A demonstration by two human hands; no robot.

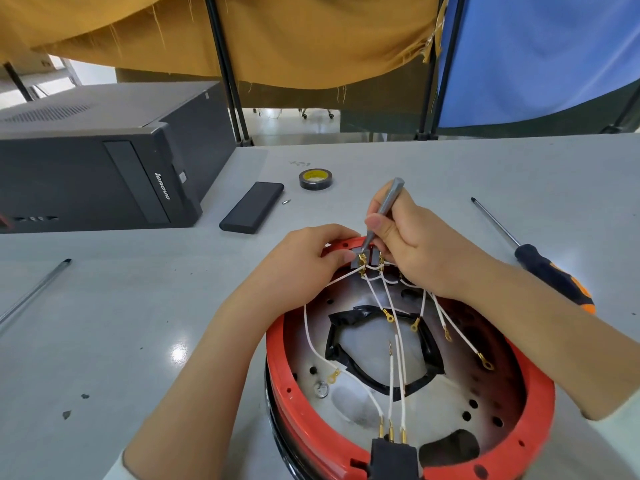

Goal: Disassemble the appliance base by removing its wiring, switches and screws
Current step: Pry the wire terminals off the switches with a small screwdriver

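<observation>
The round red-rimmed appliance base (408,368) lay open-side up on the desk (138,323). White wires (398,358) with brass ring terminals sprawled loose inside, running from grey switches (363,258) at its far rim.

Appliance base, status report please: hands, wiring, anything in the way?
Right hand grips grey tool at switch terminals. Left hand pinches switch. White wires still attached, draped across red base. Nothing blocking.

Base rim (540,407): we see red.
Wires (398,327): white, brass-gold ends.
Tool (388,202): grey.
Screwdriver handle (554,275): black and orange.
Counter (138,306): pale grey.
Tape roll (315,179): black, yellow core.
</observation>
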